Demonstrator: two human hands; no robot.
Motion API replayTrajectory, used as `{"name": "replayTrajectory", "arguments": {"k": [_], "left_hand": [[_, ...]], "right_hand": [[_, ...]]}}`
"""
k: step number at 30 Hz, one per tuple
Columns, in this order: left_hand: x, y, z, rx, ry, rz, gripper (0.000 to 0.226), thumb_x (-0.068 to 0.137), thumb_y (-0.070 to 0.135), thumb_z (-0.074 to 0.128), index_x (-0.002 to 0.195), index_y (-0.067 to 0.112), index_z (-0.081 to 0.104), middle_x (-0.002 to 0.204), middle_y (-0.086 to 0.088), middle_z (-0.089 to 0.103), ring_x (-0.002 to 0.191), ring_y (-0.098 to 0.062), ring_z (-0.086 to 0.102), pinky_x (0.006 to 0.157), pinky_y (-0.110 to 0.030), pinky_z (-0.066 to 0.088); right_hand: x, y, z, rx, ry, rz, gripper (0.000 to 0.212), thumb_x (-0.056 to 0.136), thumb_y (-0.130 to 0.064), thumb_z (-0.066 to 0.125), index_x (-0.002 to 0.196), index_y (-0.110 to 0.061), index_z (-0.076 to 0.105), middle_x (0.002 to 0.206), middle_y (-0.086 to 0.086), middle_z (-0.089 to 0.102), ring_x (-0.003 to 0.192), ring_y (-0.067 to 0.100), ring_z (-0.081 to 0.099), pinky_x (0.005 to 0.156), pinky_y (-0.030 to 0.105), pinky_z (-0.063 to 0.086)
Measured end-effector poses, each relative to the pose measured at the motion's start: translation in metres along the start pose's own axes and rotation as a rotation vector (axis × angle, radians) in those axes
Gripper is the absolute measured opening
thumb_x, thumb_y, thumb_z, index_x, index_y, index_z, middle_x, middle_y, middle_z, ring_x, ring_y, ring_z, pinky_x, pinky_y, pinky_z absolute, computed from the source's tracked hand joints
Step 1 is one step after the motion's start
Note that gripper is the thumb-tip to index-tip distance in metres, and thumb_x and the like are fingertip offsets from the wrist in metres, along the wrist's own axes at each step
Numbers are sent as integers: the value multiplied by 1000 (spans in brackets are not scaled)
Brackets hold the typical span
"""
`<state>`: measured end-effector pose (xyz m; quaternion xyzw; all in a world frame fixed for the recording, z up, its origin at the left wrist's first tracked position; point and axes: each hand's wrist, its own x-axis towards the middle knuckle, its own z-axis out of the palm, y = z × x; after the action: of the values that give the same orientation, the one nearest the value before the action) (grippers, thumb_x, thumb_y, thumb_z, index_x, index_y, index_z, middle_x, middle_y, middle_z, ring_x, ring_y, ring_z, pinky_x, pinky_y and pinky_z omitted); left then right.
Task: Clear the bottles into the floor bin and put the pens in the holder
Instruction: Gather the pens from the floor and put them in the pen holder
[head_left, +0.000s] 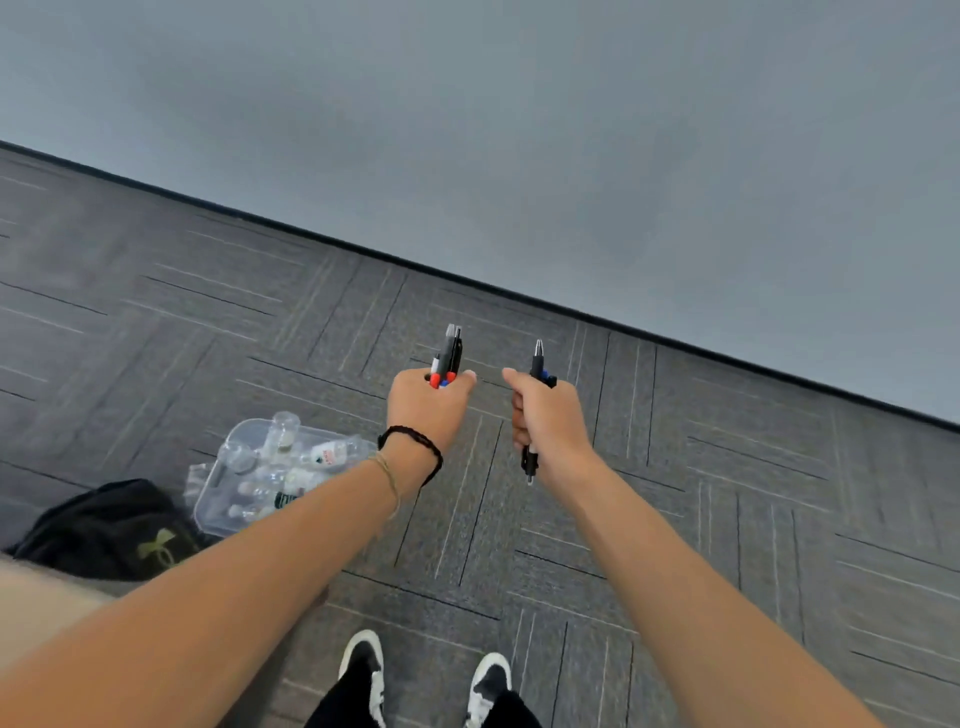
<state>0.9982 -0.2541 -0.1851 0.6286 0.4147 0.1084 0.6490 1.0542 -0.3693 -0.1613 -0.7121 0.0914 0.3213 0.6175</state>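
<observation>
My left hand (428, 410) grips a bundle of pens (450, 356) with black, red and blue parts, their ends sticking up past my fist. My right hand (548, 421) grips black pens (537, 361) that poke out above and below the fist. Both hands are held out over the carpet, about a hand's width apart. A clear plastic bin (208, 512) on the floor at lower left holds several empty clear bottles (327, 456); my left forearm crosses its near corner. No pen holder is in view.
A black bag (111, 530) lies on the carpet just left of the bin. A grey wall (571, 156) runs diagonally behind, meeting the carpet at a dark skirting. My two black-and-white shoes (363, 670) stand at the bottom. A beige surface edge (36, 603) shows at lower left.
</observation>
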Motion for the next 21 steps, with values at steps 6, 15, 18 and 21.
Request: {"name": "replayTrajectory", "arguments": {"k": [6, 15, 18, 21], "left_hand": [[-26, 73, -122, -28, 107, 14, 37, 72, 20, 65, 53, 19, 34, 55, -7, 34, 57, -24, 33, 54, -37, 31], [-54, 101, -256, -144, 389, 15, 35, 74, 18, 65, 55, 18, 36, 57, -7, 35, 59, -24, 34, 54, -36, 32], [-69, 95, -290, -156, 541, 19, 36, 77, 16, 66, 56, 17, 37, 59, -9, 36, 57, -23, 35, 54, -35, 32], [-90, 87, -325, -177, 704, 9, 37, 79, 16, 67, 57, 16, 37, 60, -10, 36, 57, -22, 34, 53, -34, 30]], "right_hand": [[-78, -68, 99, -29, -96, -14, 38, 98, -19, 62, 67, -20, 41, 51, -5, 32, 39, 10, 28, 38, 23, 26], [-145, -109, 230, -100, -363, -81, 44, 96, -16, 61, 58, -21, 41, 46, -5, 33, 38, 12, 28, 41, 24, 26], [-158, -108, 266, -154, -485, -83, 45, 96, -14, 60, 56, -21, 39, 46, -3, 32, 39, 13, 26, 41, 25, 23], [-176, -101, 300, -232, -623, -82, 44, 94, -12, 60, 57, -20, 37, 46, -2, 31, 39, 13, 25, 42, 25, 22]]}}
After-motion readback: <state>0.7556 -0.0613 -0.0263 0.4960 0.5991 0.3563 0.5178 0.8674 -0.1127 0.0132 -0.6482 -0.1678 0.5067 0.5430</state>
